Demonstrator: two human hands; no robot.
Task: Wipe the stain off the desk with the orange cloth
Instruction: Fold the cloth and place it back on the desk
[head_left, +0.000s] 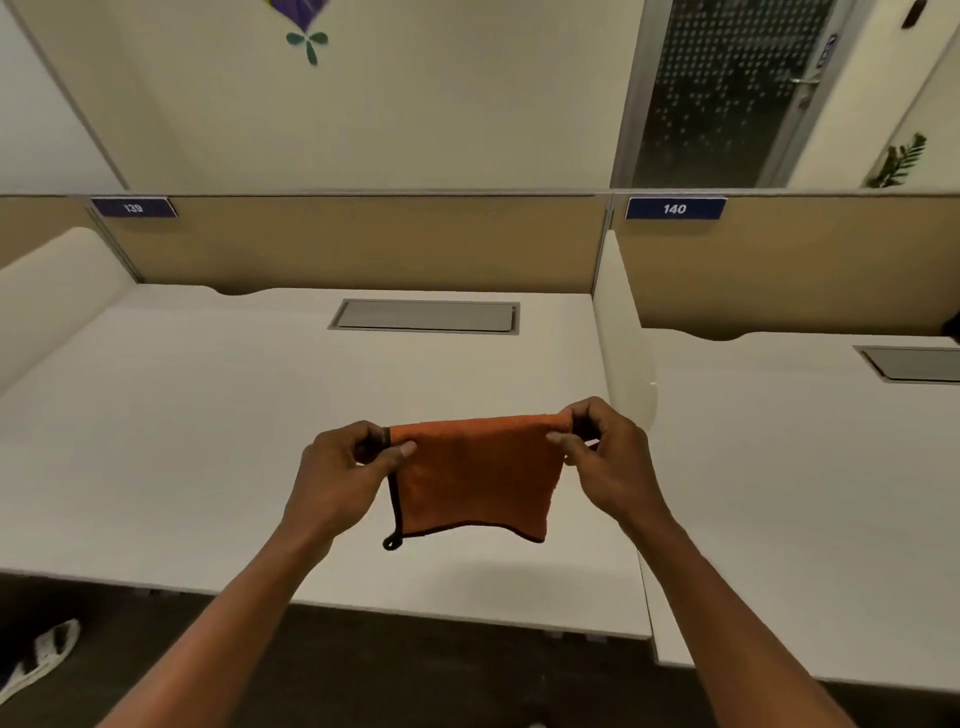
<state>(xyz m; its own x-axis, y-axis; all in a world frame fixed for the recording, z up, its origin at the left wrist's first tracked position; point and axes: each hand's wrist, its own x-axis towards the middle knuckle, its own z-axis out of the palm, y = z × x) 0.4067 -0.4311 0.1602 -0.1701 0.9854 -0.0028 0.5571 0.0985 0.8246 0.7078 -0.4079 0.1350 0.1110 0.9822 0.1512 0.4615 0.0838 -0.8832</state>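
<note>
An orange cloth (475, 475) with a dark hem and a small hanging loop at its lower left corner hangs folded in the air above the white desk (208, 441). My left hand (345, 470) pinches its upper left corner. My right hand (605, 457) pinches the upper right corner. The cloth is stretched flat between both hands, over the front middle of the desk. I see no stain on the desk surface.
A grey cable hatch (426, 315) is set into the desk at the back. A beige partition (363, 241) with label 139 runs behind. A white divider (621, 332) separates the neighbouring desk (805, 493), labelled 140. A shoe (39, 657) is on the floor at lower left.
</note>
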